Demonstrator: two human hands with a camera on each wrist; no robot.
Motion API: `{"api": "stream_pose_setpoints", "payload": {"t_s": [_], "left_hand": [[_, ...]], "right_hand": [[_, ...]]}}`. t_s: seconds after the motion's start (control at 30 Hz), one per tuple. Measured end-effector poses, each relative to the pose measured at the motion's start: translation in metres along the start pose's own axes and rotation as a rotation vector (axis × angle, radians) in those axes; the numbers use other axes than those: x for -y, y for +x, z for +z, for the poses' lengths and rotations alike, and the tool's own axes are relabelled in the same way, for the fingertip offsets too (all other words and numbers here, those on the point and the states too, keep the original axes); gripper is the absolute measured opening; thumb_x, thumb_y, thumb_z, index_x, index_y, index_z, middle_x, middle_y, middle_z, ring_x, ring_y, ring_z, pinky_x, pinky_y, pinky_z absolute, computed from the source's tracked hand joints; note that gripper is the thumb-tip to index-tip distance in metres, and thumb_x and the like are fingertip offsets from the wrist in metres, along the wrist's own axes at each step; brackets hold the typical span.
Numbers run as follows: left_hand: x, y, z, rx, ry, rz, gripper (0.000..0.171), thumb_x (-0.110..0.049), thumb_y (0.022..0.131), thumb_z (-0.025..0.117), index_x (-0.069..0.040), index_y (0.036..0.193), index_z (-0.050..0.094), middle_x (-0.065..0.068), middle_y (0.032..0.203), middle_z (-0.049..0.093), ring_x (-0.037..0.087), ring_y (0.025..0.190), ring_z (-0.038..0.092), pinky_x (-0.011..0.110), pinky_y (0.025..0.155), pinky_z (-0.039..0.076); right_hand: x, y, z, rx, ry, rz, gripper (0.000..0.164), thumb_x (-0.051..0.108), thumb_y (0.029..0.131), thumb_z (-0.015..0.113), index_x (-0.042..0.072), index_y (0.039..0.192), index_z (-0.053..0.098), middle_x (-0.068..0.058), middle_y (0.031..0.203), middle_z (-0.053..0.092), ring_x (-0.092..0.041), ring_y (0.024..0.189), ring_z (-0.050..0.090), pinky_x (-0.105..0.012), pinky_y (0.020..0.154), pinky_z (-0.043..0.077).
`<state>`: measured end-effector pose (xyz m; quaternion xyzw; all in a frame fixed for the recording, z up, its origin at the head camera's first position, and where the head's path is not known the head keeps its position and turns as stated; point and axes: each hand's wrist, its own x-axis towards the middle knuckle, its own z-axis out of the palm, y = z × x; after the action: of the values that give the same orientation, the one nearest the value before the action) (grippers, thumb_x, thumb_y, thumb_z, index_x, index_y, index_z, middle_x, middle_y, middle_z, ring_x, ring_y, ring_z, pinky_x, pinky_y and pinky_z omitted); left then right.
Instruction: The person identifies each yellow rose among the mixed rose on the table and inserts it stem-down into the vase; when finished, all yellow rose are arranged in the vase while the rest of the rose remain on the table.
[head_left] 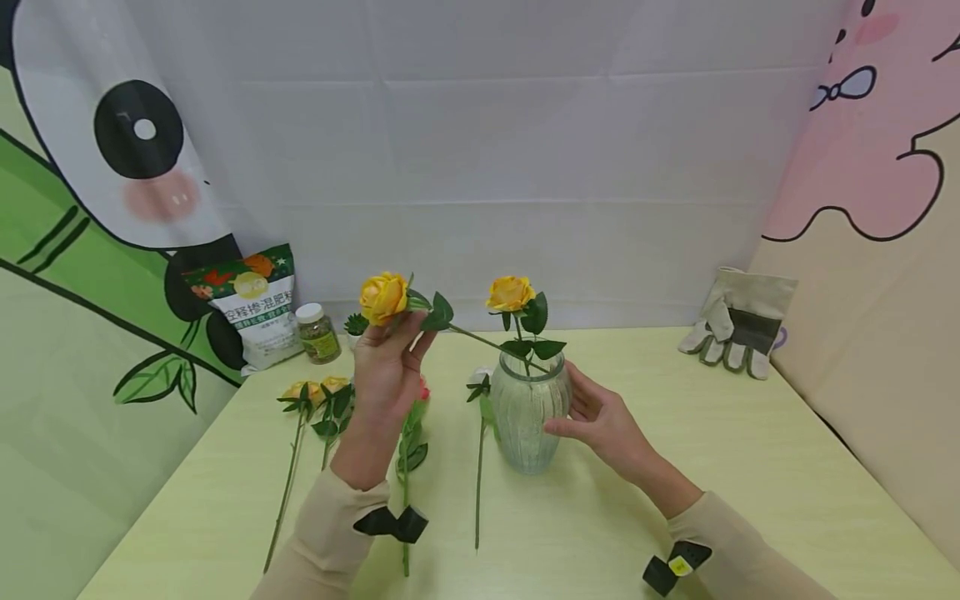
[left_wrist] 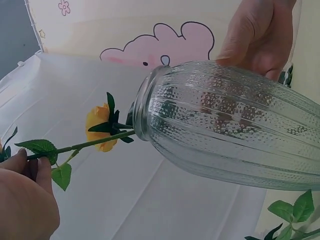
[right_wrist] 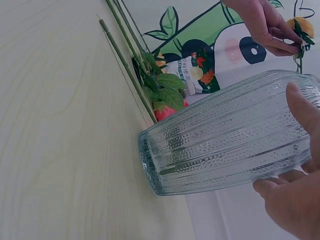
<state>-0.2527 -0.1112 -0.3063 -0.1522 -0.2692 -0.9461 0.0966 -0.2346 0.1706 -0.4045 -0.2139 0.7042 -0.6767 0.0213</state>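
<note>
My left hand pinches the stem of a yellow rose just below its bloom. That stem slants down to the right, its lower end inside the mouth of a ribbed clear glass vase. Another yellow rose stands upright in the same vase. With thumb and fingers on either side, my right hand grips the vase on its right. The right wrist view shows the vase's base at the tabletop; whether it touches is hard to tell.
On the table lie more yellow roses, a red flower partly behind my left arm, and a white flower. A fertilizer bag, a lidded jar and a small potted plant stand back left; work gloves lean back right.
</note>
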Motion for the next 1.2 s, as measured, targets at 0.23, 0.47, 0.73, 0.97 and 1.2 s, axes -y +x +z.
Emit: {"api": "stream_pose_setpoints", "payload": {"t_s": [0.23,0.47,0.73,0.97,1.2], "left_hand": [[0.012,0.006,0.003,-0.024,0.092,0.005,0.026,0.015,0.095,0.056,-0.006,0.102,0.071,0.006,0.090,0.066,0.019,0.084,0.071,0.031,0.079,0.061],[0.022,0.011,0.006,-0.032,0.166,0.018,0.025,0.015,0.097,0.052,-0.005,0.097,0.067,0.005,0.090,0.064,0.017,0.084,0.070,0.028,0.076,0.061],[0.033,0.015,0.010,-0.029,0.238,0.019,0.025,0.013,0.097,0.054,-0.007,0.100,0.069,0.005,0.097,0.065,0.015,0.086,0.070,0.028,0.078,0.060],[0.039,0.016,0.011,-0.036,0.276,-0.004,0.026,0.012,0.096,0.056,-0.007,0.096,0.075,0.007,0.097,0.068,0.016,0.083,0.071,0.031,0.079,0.061],[0.046,0.015,0.013,-0.036,0.312,-0.039,0.031,0.012,0.096,0.058,-0.010,0.091,0.079,0.005,0.091,0.073,0.015,0.084,0.071,0.032,0.077,0.061]], "right_hand": [[0.000,0.000,-0.001,0.001,-0.003,-0.008,0.097,0.009,0.087,0.080,0.005,0.159,0.016,-0.011,0.164,0.017,-0.027,0.148,0.024,-0.035,0.113,0.031],[0.001,0.002,-0.001,-0.002,-0.008,0.008,0.099,0.015,0.086,0.082,0.006,0.160,0.016,-0.008,0.164,0.019,-0.024,0.147,0.026,-0.029,0.112,0.033],[0.002,0.000,0.000,-0.010,-0.007,0.020,0.101,0.016,0.085,0.083,0.007,0.160,0.016,-0.007,0.164,0.019,-0.024,0.147,0.026,-0.028,0.111,0.033],[0.002,0.000,0.000,-0.010,-0.007,0.018,0.101,0.016,0.084,0.083,0.007,0.160,0.017,-0.007,0.164,0.020,-0.024,0.147,0.027,-0.029,0.112,0.032],[0.002,0.000,0.001,-0.014,-0.014,0.017,0.101,0.017,0.084,0.084,0.007,0.160,0.018,-0.008,0.163,0.021,-0.024,0.147,0.027,-0.031,0.112,0.032]]}}
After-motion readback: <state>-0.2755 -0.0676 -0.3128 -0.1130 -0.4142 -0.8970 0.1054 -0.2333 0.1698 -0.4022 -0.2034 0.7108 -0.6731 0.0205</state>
